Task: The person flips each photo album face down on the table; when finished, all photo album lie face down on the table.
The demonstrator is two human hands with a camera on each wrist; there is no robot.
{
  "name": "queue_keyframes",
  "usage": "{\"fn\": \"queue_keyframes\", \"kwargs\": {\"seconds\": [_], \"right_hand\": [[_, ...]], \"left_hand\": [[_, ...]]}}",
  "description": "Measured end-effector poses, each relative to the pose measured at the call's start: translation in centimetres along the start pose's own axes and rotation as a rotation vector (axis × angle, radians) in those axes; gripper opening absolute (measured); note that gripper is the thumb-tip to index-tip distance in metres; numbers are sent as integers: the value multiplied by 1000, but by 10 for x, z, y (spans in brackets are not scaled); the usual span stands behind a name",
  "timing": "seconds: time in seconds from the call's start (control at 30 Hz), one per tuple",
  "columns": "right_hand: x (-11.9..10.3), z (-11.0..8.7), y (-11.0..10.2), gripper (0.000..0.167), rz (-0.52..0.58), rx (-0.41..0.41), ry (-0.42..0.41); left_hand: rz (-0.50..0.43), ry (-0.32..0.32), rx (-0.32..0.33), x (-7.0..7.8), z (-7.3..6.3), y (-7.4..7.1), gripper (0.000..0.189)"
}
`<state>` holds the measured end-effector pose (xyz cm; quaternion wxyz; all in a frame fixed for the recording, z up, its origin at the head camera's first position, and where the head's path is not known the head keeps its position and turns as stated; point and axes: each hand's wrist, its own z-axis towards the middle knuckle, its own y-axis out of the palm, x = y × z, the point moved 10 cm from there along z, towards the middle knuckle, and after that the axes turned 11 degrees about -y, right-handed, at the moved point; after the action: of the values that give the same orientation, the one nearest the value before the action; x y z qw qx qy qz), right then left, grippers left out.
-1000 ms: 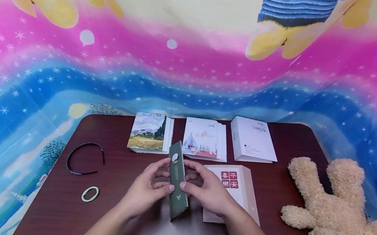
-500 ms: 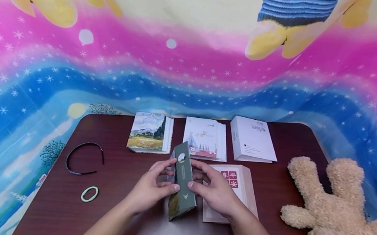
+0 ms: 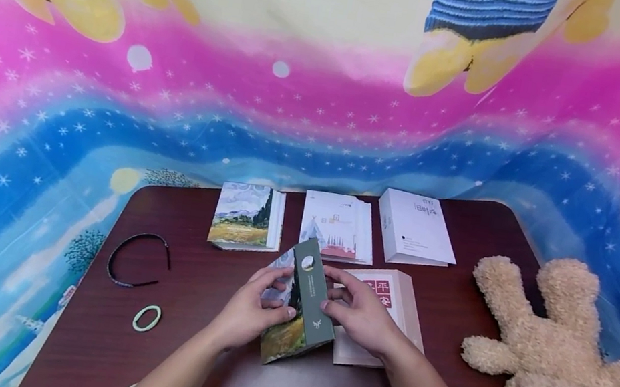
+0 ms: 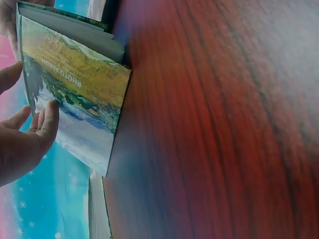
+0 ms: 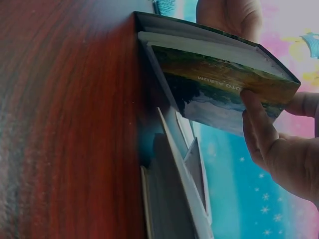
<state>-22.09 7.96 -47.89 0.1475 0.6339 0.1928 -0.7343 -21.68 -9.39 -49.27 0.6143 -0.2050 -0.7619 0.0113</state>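
A photo album [image 3: 311, 298] with a painted landscape cover and a dark green spine stands on the table, spine up and tilted. "PHOTO ALBUM" is lettered on its cover [image 4: 84, 99] in the left wrist view. My left hand [image 3: 245, 312] holds it from the left, fingers against the painted cover and thumb near the spine. From the other side my right hand [image 3: 360, 316] grips it, thumb at the spine and fingers on the opposite cover, as the right wrist view shows. The album's lower page edges gape slightly between the covers [image 5: 209, 64].
Behind stand a landscape album [image 3: 242, 215], a white tent-print album [image 3: 332, 224] and a white album [image 3: 416, 231]. A pinkish album [image 3: 410, 331] with red characters lies beside my right hand. A headband [image 3: 113, 260] and green ring [image 3: 136, 325] lie left, a teddy bear [image 3: 555, 354] right.
The photo album has turned and shifted right at its spine, so more of its painted cover shows. My right hand has moved slightly right with it; my left hand has hardly moved.
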Motion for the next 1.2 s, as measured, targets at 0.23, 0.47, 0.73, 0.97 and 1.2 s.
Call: {"fn": "queue_keyframes", "kwargs": {"seconds": [0.23, 0.47, 0.73, 0.97, 1.2], "right_hand": [[13, 0, 2, 63, 83, 8, 45], [28, 0, 5, 64, 114, 20, 89], [36, 2, 12, 66, 123, 10, 95], [44, 5, 17, 65, 110, 11, 94], [48, 5, 21, 66, 78, -5, 106]], "left_hand": [[10, -14, 9, -8, 3, -2, 68], [156, -2, 60, -18, 0, -10, 73], [234, -21, 86, -31, -1, -20, 73], [291, -31, 117, -39, -3, -31, 76], [352, -57, 128, -48, -5, -38, 78]]}}
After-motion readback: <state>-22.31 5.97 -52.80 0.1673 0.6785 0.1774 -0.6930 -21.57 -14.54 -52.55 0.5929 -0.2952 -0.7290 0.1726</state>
